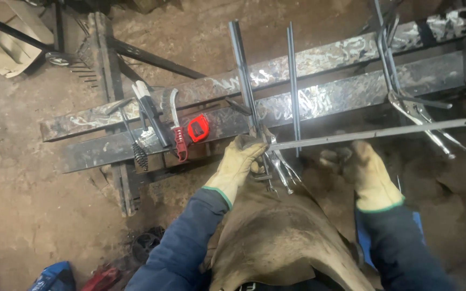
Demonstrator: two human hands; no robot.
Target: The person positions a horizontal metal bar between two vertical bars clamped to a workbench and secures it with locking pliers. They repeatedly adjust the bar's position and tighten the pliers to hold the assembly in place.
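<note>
While the thin bar (368,132) is lined up on the beams (308,102), locking pliers (276,161) are gripped by the left hand (241,159). Right hand (365,167) lies below the bar; its grip cannot be told. Squareness likely needs checking next.

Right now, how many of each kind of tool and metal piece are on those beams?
Beams: 2
Thin rods: 3, two upright, one lying crosswise
Locking pliers: 2, one by the left hand, one at the right
Tape measure: 1
Wire brush: 1
Chipping hammer: 1
Total: 10
</note>
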